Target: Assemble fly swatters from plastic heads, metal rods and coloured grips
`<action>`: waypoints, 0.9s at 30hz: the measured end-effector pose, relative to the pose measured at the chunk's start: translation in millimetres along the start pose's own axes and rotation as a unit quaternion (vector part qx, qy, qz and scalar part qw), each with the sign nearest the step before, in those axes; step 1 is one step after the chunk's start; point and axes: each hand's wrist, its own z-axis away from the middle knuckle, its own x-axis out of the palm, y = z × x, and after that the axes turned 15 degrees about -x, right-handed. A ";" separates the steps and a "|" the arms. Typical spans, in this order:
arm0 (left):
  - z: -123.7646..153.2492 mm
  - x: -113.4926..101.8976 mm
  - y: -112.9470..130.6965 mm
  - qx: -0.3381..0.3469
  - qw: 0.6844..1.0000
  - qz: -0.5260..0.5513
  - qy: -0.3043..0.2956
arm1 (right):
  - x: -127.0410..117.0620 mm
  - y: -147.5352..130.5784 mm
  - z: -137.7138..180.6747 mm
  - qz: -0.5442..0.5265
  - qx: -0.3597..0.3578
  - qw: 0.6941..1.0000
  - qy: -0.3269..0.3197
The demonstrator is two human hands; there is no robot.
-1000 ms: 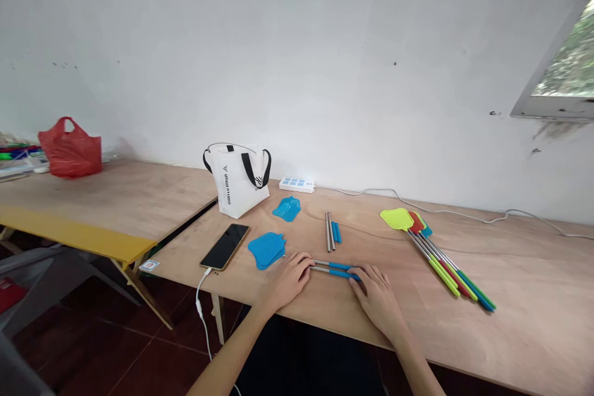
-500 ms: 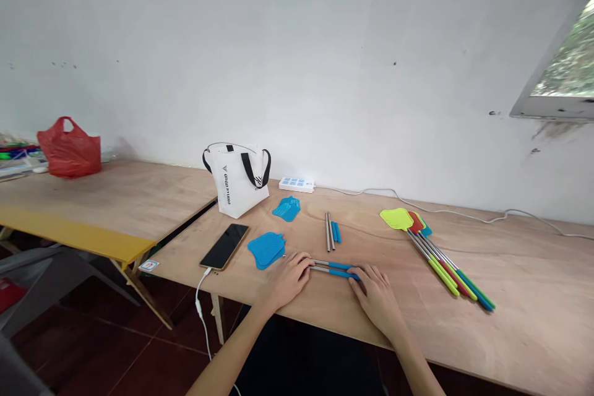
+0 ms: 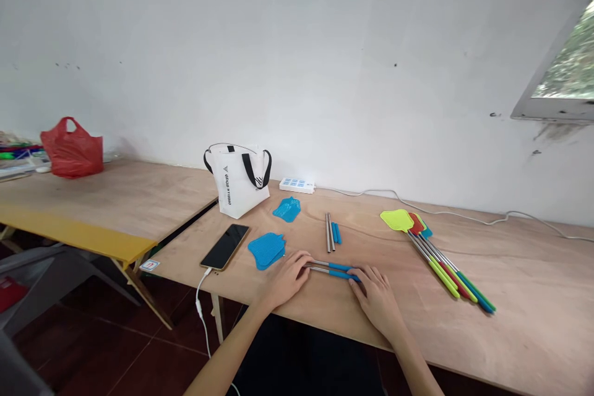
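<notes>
Two metal rods with blue grips (image 3: 335,269) lie side by side near the front edge of the plywood table (image 3: 510,297). My left hand (image 3: 284,281) rests palm down with its fingertips pinched on the rods' bare metal ends. My right hand (image 3: 378,300) lies palm down, fingers together, holding the blue grip ends. A small stack of blue swatter heads (image 3: 266,250) lies just left of my left hand. One more blue head (image 3: 288,208) and a few spare rods (image 3: 332,232) lie further back.
A phone (image 3: 225,246) on a white cable sits at the left. Behind it stand a white tote bag (image 3: 239,182) and a power strip (image 3: 297,185). Several finished swatters (image 3: 436,253) lie at the right. A red bag (image 3: 72,148) sits on the neighbouring table.
Both hands stay on the rods' ends. Only the view has shifted very slightly.
</notes>
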 end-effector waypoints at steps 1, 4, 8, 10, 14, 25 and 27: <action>-1.4 -4.0 -2.0 -0.008 1.000 0.005 0.011 | 0.4 0.2 0.1 0.000 -0.001 1.000 0.000; -6.2 -17.6 -17.7 -0.052 0.996 -0.012 0.071 | 0.7 0.0 0.1 -0.007 0.002 1.000 -0.002; -7.4 -29.1 -57.5 -0.153 0.976 -0.098 0.118 | -0.9 -1.6 -0.7 -0.023 0.011 1.000 -0.003; -5.6 -31.1 -76.7 -0.210 0.961 -0.138 0.112 | -2.1 -2.3 -1.2 -0.032 0.014 0.999 -0.001; -3.9 -37.0 -93.9 -0.260 0.952 -0.152 0.064 | -3.4 -2.4 -1.6 -0.052 0.018 0.998 0.003; -5.9 -62.4 -62.9 -0.218 0.972 -0.039 0.084 | -1.3 -3.4 -0.4 -0.060 0.036 0.997 0.038; -7.5 -63.0 -59.2 -0.212 0.973 -0.002 0.093 | -1.6 -3.3 -0.8 -0.056 0.036 0.997 0.035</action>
